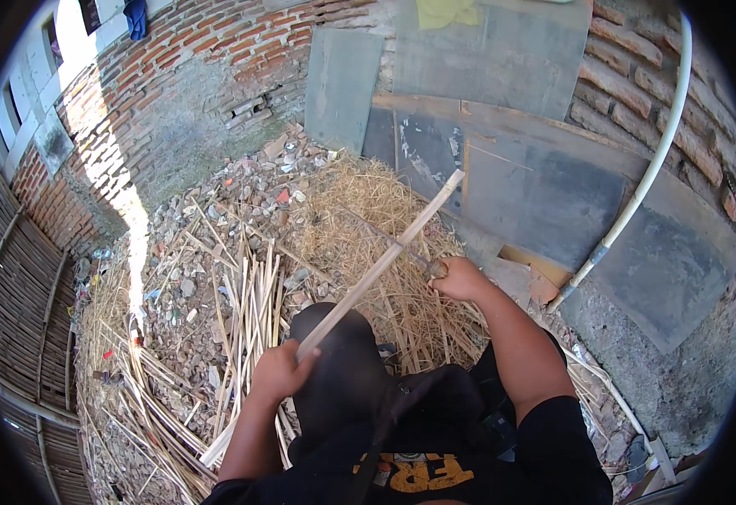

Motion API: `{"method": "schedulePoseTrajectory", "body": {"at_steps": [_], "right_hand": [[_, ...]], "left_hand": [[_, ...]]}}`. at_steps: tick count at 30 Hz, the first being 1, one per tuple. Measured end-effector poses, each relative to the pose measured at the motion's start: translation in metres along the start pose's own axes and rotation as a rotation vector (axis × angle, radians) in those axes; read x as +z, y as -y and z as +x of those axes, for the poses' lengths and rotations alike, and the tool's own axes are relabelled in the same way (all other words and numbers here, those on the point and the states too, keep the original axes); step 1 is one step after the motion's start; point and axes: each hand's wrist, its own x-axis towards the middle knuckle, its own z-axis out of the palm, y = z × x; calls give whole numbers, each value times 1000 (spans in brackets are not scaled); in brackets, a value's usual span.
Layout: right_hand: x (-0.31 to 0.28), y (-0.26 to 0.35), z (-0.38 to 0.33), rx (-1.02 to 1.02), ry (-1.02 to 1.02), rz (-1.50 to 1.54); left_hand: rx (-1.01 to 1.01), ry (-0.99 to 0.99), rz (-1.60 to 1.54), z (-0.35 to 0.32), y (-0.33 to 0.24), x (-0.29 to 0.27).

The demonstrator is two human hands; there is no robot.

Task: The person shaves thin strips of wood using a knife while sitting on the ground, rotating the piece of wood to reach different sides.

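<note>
A long, pale bamboo strip (385, 261) runs slantwise across my body, from the lower left up to the far right. My left hand (280, 370) is closed round its lower part, beside my dark-clad knee (334, 345). In my right hand (461, 279) is the brown handle of a long knife (429, 264). Its thin blade points up and to the left and crosses the strip near its upper half. Whether the edge touches the strip I cannot tell. Under the blade lies a heap of fine bamboo shavings (355, 189).
Many split bamboo strips (254, 295) lie on rubble to the left. A woven bamboo fence (14, 278) stands at the far left, a brick wall (216, 67) behind. Grey panels (545, 177) lean at the right, with a pale pipe (650, 177) slanting before them.
</note>
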Motion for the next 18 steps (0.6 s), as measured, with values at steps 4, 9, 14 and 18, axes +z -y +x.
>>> {"method": "schedulePoseTrajectory", "body": {"at_steps": [4, 9, 14, 18], "right_hand": [[7, -3, -5, -153, -180, 25], [-8, 4, -12, -125, -128, -3], [-21, 14, -29, -111, -232, -184], [-27, 14, -30, -125, -232, -268]], "left_hand": [[10, 17, -14, -6, 1, -3], [-1, -22, -39, -12, -1, -3], [-8, 22, -48, -11, 0, -8], [0, 52, -60, -11, 7, -11]]}}
